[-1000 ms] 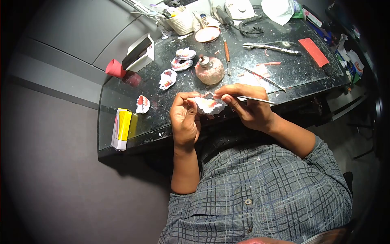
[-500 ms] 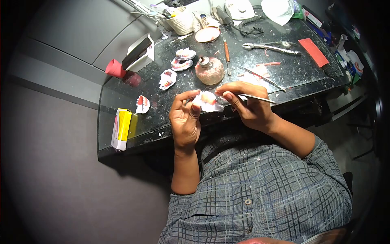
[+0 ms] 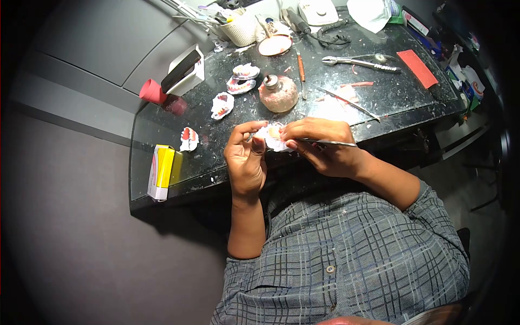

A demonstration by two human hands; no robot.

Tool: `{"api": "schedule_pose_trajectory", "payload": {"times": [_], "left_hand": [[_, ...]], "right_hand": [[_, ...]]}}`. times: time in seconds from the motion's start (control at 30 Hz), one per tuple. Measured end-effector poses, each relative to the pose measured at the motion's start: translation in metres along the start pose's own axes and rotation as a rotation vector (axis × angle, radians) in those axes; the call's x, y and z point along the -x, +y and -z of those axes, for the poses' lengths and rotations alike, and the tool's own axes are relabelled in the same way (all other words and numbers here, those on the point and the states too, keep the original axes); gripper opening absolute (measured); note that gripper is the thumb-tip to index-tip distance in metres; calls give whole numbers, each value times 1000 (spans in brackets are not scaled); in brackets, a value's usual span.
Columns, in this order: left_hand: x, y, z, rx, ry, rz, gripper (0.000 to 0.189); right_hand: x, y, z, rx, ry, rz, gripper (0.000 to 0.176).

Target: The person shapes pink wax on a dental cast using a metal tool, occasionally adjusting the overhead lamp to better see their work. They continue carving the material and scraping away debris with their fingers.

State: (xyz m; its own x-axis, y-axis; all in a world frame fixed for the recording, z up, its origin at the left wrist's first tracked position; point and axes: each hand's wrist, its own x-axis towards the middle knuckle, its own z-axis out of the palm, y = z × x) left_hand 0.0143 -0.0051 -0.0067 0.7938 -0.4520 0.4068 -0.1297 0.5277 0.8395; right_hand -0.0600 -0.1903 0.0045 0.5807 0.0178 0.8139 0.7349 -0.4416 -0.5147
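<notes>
Above the desk's front edge, my left hand (image 3: 246, 160) grips a white plaster dental cast (image 3: 276, 144) with a pinkish area on top. My right hand (image 3: 325, 145) is closed around a thin metal carving tool (image 3: 338, 143), its handle sticking out to the right. The right fingertips lie against the cast and hide the tool's working tip. Just beyond the hands stands a round, wax-spattered spirit burner (image 3: 278, 96) with a metal neck.
Other dental casts (image 3: 222, 105) sit to the left, near a yellow box (image 3: 165, 168) and a red cup (image 3: 153, 91). Farther back lie an orange-handled tool (image 3: 300, 67), pliers (image 3: 360, 63), a slim knife (image 3: 346, 101) and a red wax sheet (image 3: 417, 69). A woven basket (image 3: 240, 32) holds tools.
My right hand has moved left and slightly down onto the cast, its fingers covering more of it. The tool's handle has swung lower. My left hand keeps its hold.
</notes>
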Motion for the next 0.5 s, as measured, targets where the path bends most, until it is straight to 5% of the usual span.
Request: {"api": "schedule_pose_trajectory", "payload": {"times": [0.5], "left_hand": [[-1, -3, 3, -55, -21, -7, 38]], "right_hand": [[0, -3, -2, -20, -5, 5, 14]]}}
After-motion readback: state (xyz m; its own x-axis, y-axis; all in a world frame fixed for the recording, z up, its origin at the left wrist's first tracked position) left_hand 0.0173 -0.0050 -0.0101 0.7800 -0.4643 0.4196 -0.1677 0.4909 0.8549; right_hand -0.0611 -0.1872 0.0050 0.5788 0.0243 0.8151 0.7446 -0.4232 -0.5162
